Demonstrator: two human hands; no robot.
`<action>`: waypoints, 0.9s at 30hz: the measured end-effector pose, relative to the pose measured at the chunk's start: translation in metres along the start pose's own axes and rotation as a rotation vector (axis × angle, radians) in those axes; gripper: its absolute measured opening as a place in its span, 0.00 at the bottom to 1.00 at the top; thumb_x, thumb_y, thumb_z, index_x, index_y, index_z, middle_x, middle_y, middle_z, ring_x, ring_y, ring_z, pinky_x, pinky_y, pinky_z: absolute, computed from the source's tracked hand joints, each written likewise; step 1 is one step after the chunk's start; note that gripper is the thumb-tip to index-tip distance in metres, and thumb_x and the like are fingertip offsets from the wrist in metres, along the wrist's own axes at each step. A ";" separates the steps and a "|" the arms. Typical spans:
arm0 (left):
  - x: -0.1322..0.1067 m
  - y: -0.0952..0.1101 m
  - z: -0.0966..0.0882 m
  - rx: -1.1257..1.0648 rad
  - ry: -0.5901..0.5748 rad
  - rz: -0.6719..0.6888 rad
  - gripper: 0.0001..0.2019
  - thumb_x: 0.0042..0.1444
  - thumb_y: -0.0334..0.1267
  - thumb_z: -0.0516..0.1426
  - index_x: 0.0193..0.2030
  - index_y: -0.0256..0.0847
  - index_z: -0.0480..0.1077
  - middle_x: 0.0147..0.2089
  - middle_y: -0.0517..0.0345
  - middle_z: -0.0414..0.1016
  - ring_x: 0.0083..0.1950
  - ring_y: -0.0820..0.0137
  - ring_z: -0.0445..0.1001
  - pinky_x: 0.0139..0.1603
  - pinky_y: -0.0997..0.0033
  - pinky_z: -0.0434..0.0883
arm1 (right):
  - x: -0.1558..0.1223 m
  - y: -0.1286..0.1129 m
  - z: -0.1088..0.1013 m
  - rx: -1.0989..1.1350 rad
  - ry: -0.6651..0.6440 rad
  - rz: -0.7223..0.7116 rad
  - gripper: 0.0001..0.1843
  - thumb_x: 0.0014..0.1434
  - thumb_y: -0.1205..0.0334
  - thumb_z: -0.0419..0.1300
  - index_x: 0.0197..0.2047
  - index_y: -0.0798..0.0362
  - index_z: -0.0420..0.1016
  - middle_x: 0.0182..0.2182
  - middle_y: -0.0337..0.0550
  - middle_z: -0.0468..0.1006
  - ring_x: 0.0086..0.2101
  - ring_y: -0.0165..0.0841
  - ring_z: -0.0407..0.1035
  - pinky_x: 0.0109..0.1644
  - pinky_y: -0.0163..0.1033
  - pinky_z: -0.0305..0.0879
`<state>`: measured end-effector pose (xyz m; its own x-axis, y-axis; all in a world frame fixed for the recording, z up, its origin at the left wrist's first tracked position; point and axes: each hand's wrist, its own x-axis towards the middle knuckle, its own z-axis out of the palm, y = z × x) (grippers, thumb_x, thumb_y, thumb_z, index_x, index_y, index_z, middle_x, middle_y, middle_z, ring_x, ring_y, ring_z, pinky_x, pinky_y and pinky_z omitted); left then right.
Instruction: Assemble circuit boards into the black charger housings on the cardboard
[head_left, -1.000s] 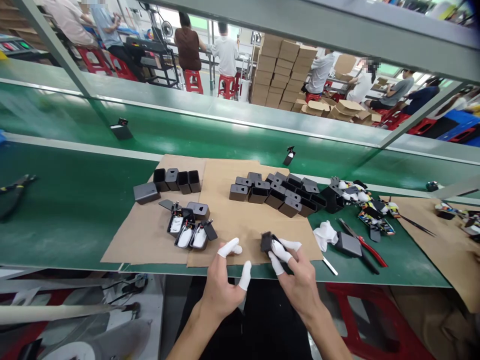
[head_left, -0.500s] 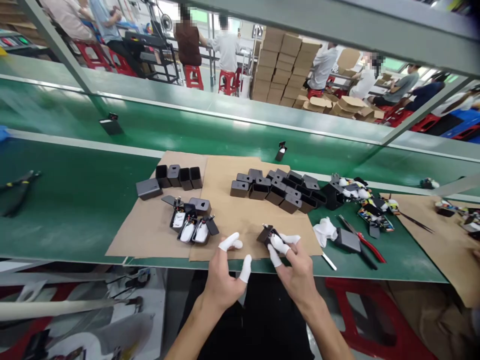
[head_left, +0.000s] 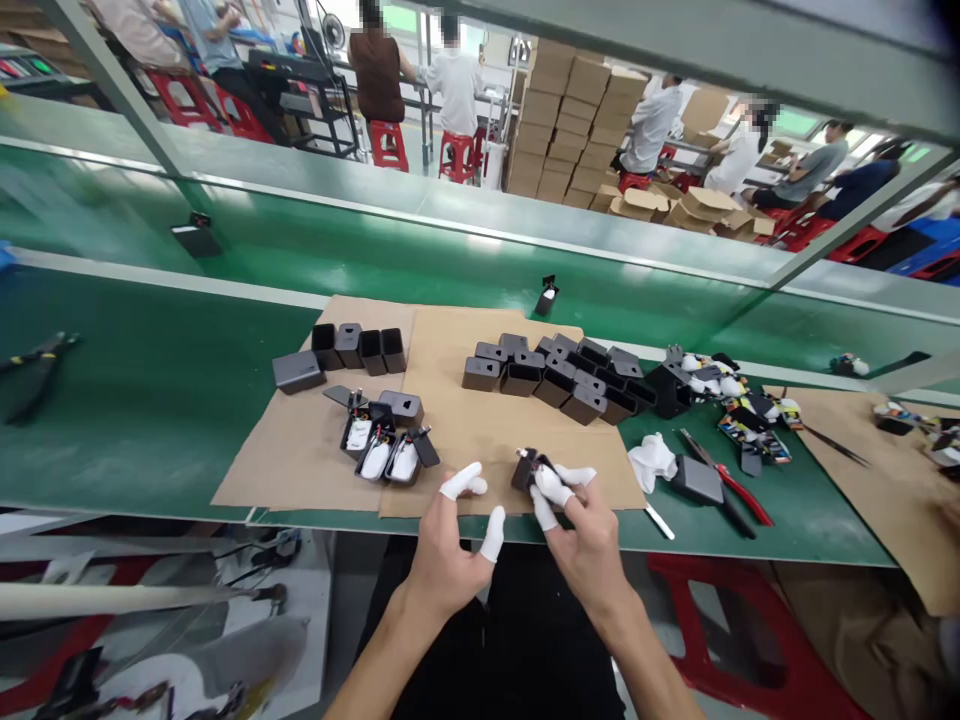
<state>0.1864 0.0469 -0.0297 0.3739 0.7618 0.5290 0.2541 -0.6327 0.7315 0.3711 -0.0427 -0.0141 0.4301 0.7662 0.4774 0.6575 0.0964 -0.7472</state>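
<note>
Black housing (head_left: pixel 524 468) between right hand (head_left: pixel 589 540) fingers (head_left: pixel 553 486) (white-cotted), over cardboard (head_left: pixel 480 440).

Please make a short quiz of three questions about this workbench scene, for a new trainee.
1. True or false: the right hand grips a small black part with its covered fingertips.
2. What lies directly under the row of four black housings?
A. bare green bench
B. brown cardboard sheet
C. a red stool
3. Fill in: the left hand holds ____; its fingers are spread above the cardboard sheet.

Key:
1. True.
2. B. The housings stand on the cardboard, which lies on the green bench.
3. Nothing. The red-handled pliers lie untouched to the right, beside a white cloth.
</note>
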 end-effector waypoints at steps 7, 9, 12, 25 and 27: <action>0.002 0.001 0.001 0.017 0.010 0.005 0.26 0.67 0.32 0.61 0.71 0.41 0.63 0.47 0.51 0.79 0.48 0.62 0.83 0.55 0.55 0.83 | 0.004 -0.029 0.004 0.470 0.228 0.381 0.18 0.79 0.54 0.56 0.66 0.44 0.76 0.56 0.51 0.84 0.52 0.40 0.84 0.55 0.52 0.86; 0.002 0.001 0.001 0.028 0.011 0.011 0.26 0.67 0.32 0.61 0.70 0.41 0.63 0.47 0.51 0.80 0.48 0.61 0.83 0.54 0.56 0.83 | 0.003 -0.042 0.006 0.804 0.270 0.649 0.19 0.79 0.48 0.55 0.64 0.42 0.78 0.58 0.48 0.85 0.52 0.40 0.85 0.59 0.56 0.84; 0.001 0.000 0.001 0.054 0.009 0.023 0.26 0.67 0.32 0.61 0.70 0.41 0.63 0.48 0.50 0.80 0.48 0.60 0.84 0.54 0.54 0.83 | 0.000 -0.053 0.009 1.031 0.259 0.823 0.18 0.75 0.46 0.60 0.57 0.44 0.85 0.54 0.47 0.88 0.52 0.42 0.85 0.65 0.58 0.81; 0.004 0.008 -0.003 -0.086 -0.061 -0.040 0.34 0.62 0.34 0.67 0.73 0.44 0.61 0.56 0.46 0.74 0.53 0.58 0.81 0.57 0.50 0.83 | 0.005 -0.049 0.017 0.712 0.336 0.630 0.20 0.68 0.51 0.71 0.59 0.46 0.77 0.56 0.49 0.85 0.54 0.41 0.83 0.58 0.50 0.83; 0.007 0.016 -0.004 -0.105 -0.106 -0.042 0.38 0.59 0.36 0.69 0.74 0.45 0.60 0.61 0.42 0.71 0.59 0.54 0.79 0.60 0.46 0.82 | -0.001 -0.050 0.022 0.577 0.326 0.577 0.20 0.65 0.53 0.74 0.57 0.48 0.78 0.55 0.51 0.85 0.51 0.41 0.84 0.56 0.46 0.83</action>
<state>0.1895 0.0424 -0.0128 0.4586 0.7650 0.4522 0.1792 -0.5781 0.7961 0.3236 -0.0343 0.0123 0.8124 0.5831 -0.0047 -0.0943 0.1233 -0.9879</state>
